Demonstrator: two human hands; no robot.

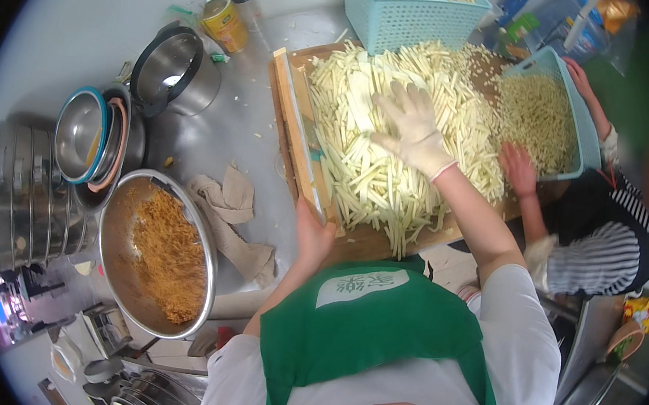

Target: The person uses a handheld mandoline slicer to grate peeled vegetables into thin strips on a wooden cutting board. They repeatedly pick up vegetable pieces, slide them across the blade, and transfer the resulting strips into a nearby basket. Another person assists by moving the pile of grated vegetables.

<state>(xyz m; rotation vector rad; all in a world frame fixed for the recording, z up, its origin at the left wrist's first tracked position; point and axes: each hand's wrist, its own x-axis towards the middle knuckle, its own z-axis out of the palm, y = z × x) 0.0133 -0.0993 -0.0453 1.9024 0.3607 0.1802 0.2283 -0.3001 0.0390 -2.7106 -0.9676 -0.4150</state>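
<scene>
A large heap of pale vegetable strips (374, 172) covers a wooden cutting board (355, 246). My right hand (414, 126), in a white glove with a pink cuff, rests on the heap with its fingers spread, beside some wider slices (364, 95). My bare left hand (313, 230) grips the near end of a wood-framed slicer (306, 154), which stands on its long edge at the board's left side. Small diced pieces (483, 71) lie along the right part of the board.
A light-blue basket (412, 20) stands behind the heap. Another basket (580, 133) with diced pieces is at the right, where a co-worker's hands (520, 168) are. At left are a steel bowl of orange-brown shreds (170, 258), a cloth (231, 199), a steel pot (200, 91) and a yellow can (224, 23).
</scene>
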